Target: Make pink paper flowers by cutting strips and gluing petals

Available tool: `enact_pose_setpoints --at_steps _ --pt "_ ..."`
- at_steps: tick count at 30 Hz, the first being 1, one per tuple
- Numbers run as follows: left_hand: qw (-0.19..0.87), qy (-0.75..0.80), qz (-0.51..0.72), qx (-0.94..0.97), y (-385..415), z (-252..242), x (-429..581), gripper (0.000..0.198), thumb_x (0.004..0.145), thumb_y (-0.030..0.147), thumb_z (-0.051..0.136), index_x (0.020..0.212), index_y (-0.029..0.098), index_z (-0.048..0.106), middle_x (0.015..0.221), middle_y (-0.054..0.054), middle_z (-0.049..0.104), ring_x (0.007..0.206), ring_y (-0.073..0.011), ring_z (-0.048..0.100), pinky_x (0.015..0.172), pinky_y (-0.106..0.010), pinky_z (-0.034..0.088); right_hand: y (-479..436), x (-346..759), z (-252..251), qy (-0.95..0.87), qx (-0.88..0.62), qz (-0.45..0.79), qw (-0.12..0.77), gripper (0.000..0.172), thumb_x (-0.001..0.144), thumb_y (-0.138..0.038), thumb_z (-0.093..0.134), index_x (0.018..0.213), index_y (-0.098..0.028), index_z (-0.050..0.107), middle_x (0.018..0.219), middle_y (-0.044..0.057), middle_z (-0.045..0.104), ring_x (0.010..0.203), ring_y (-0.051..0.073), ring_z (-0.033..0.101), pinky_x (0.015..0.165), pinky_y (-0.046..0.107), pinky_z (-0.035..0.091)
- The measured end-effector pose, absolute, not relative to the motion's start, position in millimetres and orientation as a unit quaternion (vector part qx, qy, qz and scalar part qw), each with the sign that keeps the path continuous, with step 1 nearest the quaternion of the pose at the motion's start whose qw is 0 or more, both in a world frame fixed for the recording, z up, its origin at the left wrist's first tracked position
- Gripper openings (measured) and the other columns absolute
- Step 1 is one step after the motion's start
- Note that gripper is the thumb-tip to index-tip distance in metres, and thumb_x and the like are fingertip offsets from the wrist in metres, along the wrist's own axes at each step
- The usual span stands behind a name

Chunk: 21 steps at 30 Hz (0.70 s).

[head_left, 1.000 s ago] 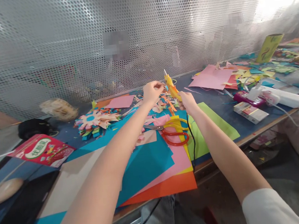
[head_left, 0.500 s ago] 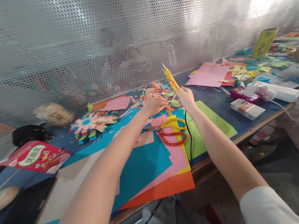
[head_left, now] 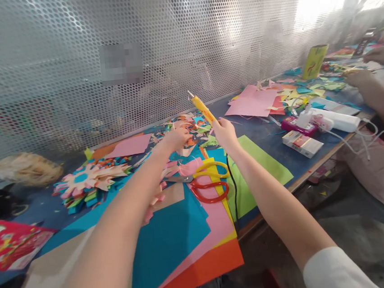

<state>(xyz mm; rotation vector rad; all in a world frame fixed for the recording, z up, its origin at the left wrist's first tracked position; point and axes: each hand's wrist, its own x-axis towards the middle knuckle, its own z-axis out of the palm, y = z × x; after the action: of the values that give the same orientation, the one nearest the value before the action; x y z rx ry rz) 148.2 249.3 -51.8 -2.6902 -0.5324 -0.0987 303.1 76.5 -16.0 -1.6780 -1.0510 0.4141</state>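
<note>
Yellow corded tool (head_left: 204, 109) is gripped in the right hand (head_left: 225, 134), fingers wrapped round its lower end; it is held raised beyond the scissors (head_left: 190, 178), metal tip (head_left: 190, 94) angled up and leftward. Left hand (head_left: 178, 137) is placed at the paper scraps (head_left: 197, 124), also beyond the scissors, fingers bent down; whether its grip is spread or pinching a piece cannot be told. Step judged: scraps being picked through, tool held aside. For the next move, one piece would need to be pinched cleanly, metal tip kept off the fingers, and black cord (head_left: 234, 185), just right of the scissors, left unsnagged.
</note>
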Motion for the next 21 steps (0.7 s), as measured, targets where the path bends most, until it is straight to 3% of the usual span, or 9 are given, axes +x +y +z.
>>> enact_pose_setpoints --at_steps 3,5,7,10,13,15,18,21 --pt "0.221 -0.207 -0.051 -0.952 253.5 -43.9 140.6 0.030 0.076 0.010 0.041 0.085 0.013 0.069 0.091 -0.018 0.064 0.100 -0.0288 0.054 0.086 -0.044 0.040 66.6 300.0 -8.4 -0.466 -0.731 0.130 0.481 0.018 0.084 -0.026 0.038 0.078 -0.017 0.053 0.079 0.006 0.060 0.077 0.017 0.057 0.068 0.026 0.042" --pt "0.225 -0.226 -0.087 -0.944 254.1 -37.9 134.6 0.031 0.078 0.011 0.038 0.087 0.013 0.068 0.109 -0.021 0.060 0.113 -0.0328 0.047 0.091 -0.050 0.035 61.6 297.8 -6.0 -0.482 -0.755 0.111 0.430 0.019 0.085 -0.025 0.037 0.088 -0.015 0.053 0.091 0.011 0.061 0.085 0.020 0.059 0.073 0.029 0.044" --pt "0.162 -0.271 -0.141 -0.938 254.7 -32.8 129.4 0.028 0.076 0.015 0.043 0.092 0.016 0.066 0.117 -0.019 0.057 0.118 -0.0338 0.043 0.095 -0.051 0.029 58.7 296.0 -6.9 -0.491 -0.776 0.103 0.382 0.023 0.086 -0.025 0.037 0.097 -0.012 0.053 0.099 0.015 0.060 0.089 0.024 0.061 0.075 0.033 0.046" --pt "-0.030 -0.371 -0.195 -0.907 257.9 -27.1 123.5 0.037 0.064 0.022 0.054 0.100 0.019 0.062 0.099 -0.013 0.064 0.105 -0.0315 0.053 0.092 -0.045 0.036 57.7 295.1 -13.2 -0.487 -0.803 0.106 0.326 0.029 0.086 -0.022 0.039 0.108 -0.007 0.051 0.107 0.021 0.057 0.092 0.028 0.062 0.076 0.037 0.048" --pt "-0.149 -0.435 -0.224 -0.859 262.7 -20.5 118.8 0.046 0.063 0.025 0.049 0.108 0.017 0.057 0.082 -0.007 0.067 0.082 -0.0243 0.062 0.077 -0.036 0.046 57.8 296.3 -20.5 -0.478 -0.823 0.114 0.284 0.034 0.083 -0.014 0.040 0.114 -0.002 0.047 0.111 0.025 0.054 0.095 0.030 0.061 0.076 0.039 0.050" --pt "-0.168 -0.455 -0.254 -0.837 263.9 -13.3 117.0 0.047 0.067 0.026 0.044 0.112 0.015 0.054 0.093 -0.009 0.067 0.084 -0.0227 0.062 0.074 -0.034 0.048 57.6 297.1 -22.9 -0.476 -0.828 0.115 0.274 0.035 0.082 -0.012 0.041 0.116 -0.002 0.046 0.112 0.026 0.054 0.096 0.029 0.061 0.076 0.038 0.050" --pt "-0.136 -0.520 -0.348 -0.768 257.4 0.9 118.6 0.054 0.074 0.033 0.043 0.123 0.013 0.044 0.118 -0.015 0.058 0.109 -0.0269 0.054 0.086 -0.039 0.044 57.1 296.0 -21.8 -0.483 -0.821 0.106 0.283 0.033 0.085 -0.016 0.040 0.115 -0.003 0.045 0.113 0.024 0.053 0.093 0.025 0.062 0.075 0.034 0.050" --pt "-0.188 -0.546 -0.358 -0.734 241.1 11.0 127.1 0.057 0.073 0.043 0.052 0.121 0.012 0.048 0.113 -0.016 0.060 0.110 -0.0297 0.053 0.091 -0.042 0.041 57.3 292.8 -19.3 -0.488 -0.813 0.099 0.302 0.032 0.088 -0.020 0.037 0.114 -0.004 0.045 0.113 0.023 0.052 0.092 0.024 0.062 0.074 0.032 0.050"
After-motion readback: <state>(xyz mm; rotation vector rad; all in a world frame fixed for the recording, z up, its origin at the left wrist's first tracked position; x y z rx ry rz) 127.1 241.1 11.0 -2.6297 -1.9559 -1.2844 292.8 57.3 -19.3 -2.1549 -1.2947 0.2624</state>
